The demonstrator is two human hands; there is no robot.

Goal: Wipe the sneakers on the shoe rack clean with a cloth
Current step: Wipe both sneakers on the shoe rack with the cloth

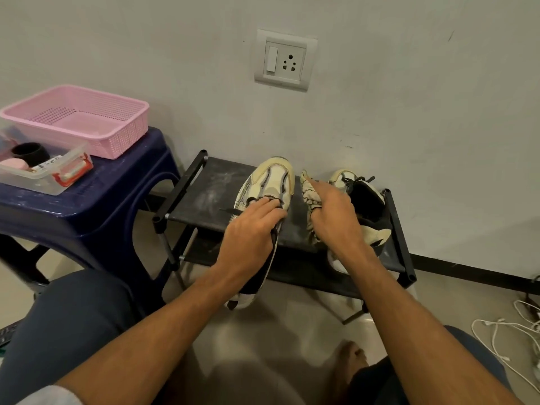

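Note:
A cream and black sneaker (270, 182) is tilted up over the front of the black shoe rack (201, 197), toe towards the wall. My left hand (251, 232) grips it at the tongue and laces. My right hand (336, 214) holds a cream cloth with dark lines (310, 194) just right of that sneaker, forefinger stretched along the cloth; whether the cloth touches the shoe I cannot tell. The second sneaker (365, 206) lies on the rack's right end, partly hidden behind my right hand.
A dark blue plastic stool (96, 206) stands left of the rack, carrying a pink basket (79, 118) and a clear box (43, 171) of small items. A wall socket (285, 61) is above. White cables (508, 334) lie on the floor at right. My knees fill the bottom.

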